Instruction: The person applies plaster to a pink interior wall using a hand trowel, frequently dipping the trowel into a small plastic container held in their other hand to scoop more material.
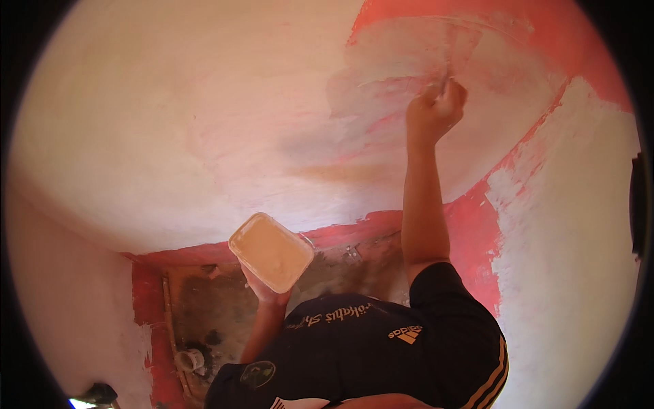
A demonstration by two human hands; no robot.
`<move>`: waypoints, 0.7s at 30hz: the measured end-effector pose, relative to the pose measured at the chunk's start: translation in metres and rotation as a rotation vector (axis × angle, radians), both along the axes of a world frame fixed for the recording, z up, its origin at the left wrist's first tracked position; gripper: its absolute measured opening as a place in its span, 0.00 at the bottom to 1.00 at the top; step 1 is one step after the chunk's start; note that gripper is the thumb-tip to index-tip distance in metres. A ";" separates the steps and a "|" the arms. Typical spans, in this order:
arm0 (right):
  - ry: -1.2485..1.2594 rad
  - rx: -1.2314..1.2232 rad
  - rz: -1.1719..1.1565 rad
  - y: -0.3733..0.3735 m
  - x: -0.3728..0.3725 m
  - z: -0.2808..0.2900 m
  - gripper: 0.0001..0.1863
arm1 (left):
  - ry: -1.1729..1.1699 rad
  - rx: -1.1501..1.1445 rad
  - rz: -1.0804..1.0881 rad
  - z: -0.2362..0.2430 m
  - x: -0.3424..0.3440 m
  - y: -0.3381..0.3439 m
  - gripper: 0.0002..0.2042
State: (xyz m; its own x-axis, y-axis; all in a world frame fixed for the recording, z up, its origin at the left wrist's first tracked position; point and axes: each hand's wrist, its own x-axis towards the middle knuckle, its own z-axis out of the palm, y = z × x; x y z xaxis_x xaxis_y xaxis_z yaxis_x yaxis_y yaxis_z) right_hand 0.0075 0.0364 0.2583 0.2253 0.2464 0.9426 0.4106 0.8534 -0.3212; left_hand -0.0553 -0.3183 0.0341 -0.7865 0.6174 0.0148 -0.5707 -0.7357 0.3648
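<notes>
My right hand (443,102) is raised toward the upper right of the wall, closed on the handle of a putty knife (447,75). Its blurred blade lies over a patch of greyish-white filler streaked with red paint. My left hand (269,290) is lower, left of centre, gripping a rectangular plastic tub (271,252) from beneath; pale, creamy paste shows inside it. The wall (170,123) in front is mostly coated off-white, with red paint (558,34) showing at the upper right and along its lower border.
Side walls (558,238) in off-white and red rise at left and right. Below lie a stained, dark floor (204,293), a long pole or pipe (170,320) and a white bucket (191,361). A dark object (95,395) with a bright spot sits at the lower left.
</notes>
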 end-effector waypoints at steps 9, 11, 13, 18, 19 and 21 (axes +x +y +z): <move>-0.265 0.230 0.524 -0.107 -0.099 -0.069 0.24 | -0.018 -0.031 0.029 -0.007 0.005 -0.013 0.27; -0.239 0.192 0.524 -0.088 -0.069 -0.059 0.15 | -0.037 0.005 0.045 -0.010 -0.001 -0.018 0.27; -0.041 0.180 0.291 -0.031 -0.031 -0.038 0.11 | 0.011 0.077 0.007 -0.002 -0.002 -0.019 0.27; -0.026 -0.026 -0.130 0.034 -0.019 -0.012 0.24 | -0.033 0.025 0.022 0.005 -0.001 -0.011 0.27; -0.102 0.011 -0.006 0.006 -0.049 -0.027 0.22 | -0.030 0.030 0.040 -0.001 -0.003 -0.012 0.27; -0.135 0.336 0.285 -0.071 -0.089 -0.032 0.18 | -0.003 0.000 0.071 0.005 0.000 -0.009 0.27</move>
